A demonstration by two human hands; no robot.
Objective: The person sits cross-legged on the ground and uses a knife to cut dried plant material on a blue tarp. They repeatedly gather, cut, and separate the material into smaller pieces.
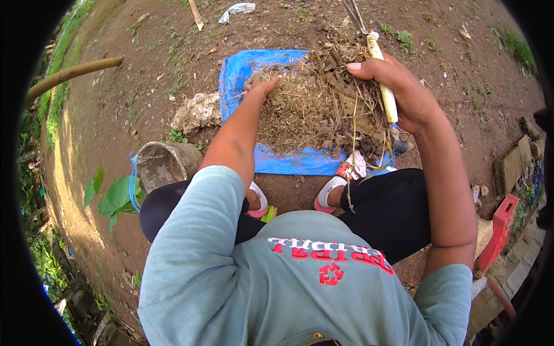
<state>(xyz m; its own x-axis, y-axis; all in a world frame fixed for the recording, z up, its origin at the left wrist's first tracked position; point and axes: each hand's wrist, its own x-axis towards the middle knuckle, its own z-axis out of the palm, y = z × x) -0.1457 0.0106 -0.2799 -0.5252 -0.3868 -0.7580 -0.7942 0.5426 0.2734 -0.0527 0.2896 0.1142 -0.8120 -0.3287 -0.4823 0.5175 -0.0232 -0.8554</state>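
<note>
My left hand reaches into a heap of dry chopped plant matter on a blue plastic sheet. Its thumb stands apart, and the other fingers are partly hidden in the bits, so whether they grip any is unclear. In my right hand is a hand tool with a pale handle; its metal prongs or blades point away from me. Dry brown leaves and stems lie against that hand, beneath the thumb. Whether the hand also holds them is hard to tell.
To the left stand a dirty bucket with blue string and a pale rock. A wooden pole juts in at far left. White plastic scrap lies ahead on bare soil. A red plastic object sits at right beside wooden boards.
</note>
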